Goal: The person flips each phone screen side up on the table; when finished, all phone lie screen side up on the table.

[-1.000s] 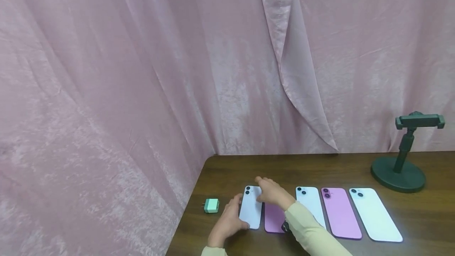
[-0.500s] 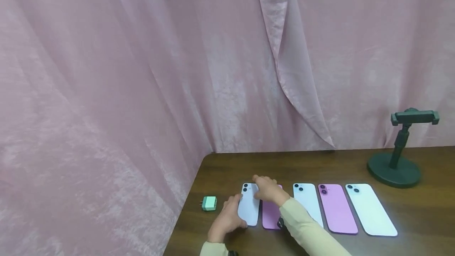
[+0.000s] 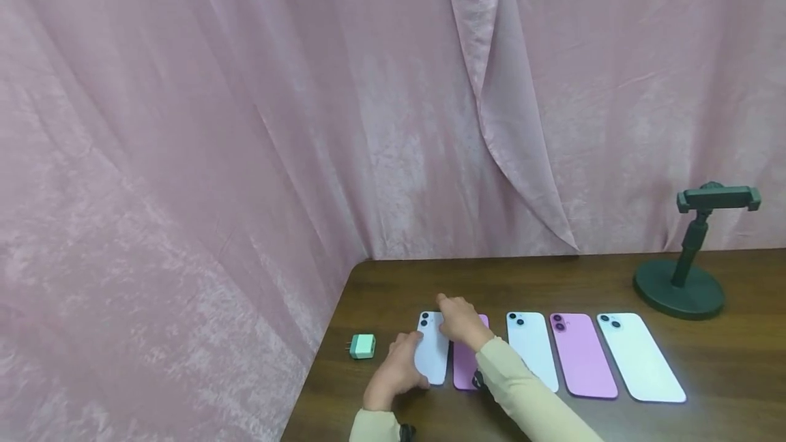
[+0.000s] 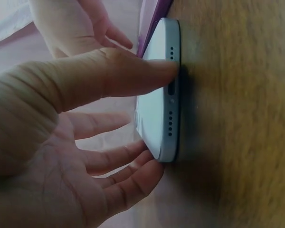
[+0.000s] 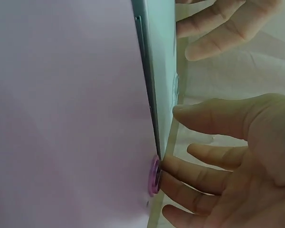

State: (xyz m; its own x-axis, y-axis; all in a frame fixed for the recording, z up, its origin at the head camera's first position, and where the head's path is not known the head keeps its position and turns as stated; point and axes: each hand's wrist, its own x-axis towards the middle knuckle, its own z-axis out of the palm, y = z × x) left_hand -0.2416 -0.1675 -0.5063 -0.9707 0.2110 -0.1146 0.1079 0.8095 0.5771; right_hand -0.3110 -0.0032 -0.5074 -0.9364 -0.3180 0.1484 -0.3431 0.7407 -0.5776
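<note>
A pale phone (image 3: 434,353) lies back side up on the table, at the left end of a row. My left hand (image 3: 396,370) holds its lower left corner. In the left wrist view the thumb (image 4: 147,77) presses on the bottom edge beside the port, and the other fingers reach the long side. My right hand (image 3: 462,321) is at the phone's upper right, its fingers nearly straight. In the right wrist view its thumb (image 5: 209,115) touches the pale phone's back, and fingertips meet the camera bump of the purple phone (image 3: 464,365). My right forearm partly covers that purple phone.
To the right lie another pale phone (image 3: 533,350), a second purple phone (image 3: 583,355) and a larger white phone (image 3: 641,357). A green charger plug (image 3: 364,346) sits at the left. Behind stands a dark green phone stand (image 3: 679,288), before a pink curtain (image 3: 424,121).
The head view has shifted slightly. My right wrist has moved a little left, uncovering the top corner of the purple phone beneath it. Both hands stay at the leftmost pale phone.
</note>
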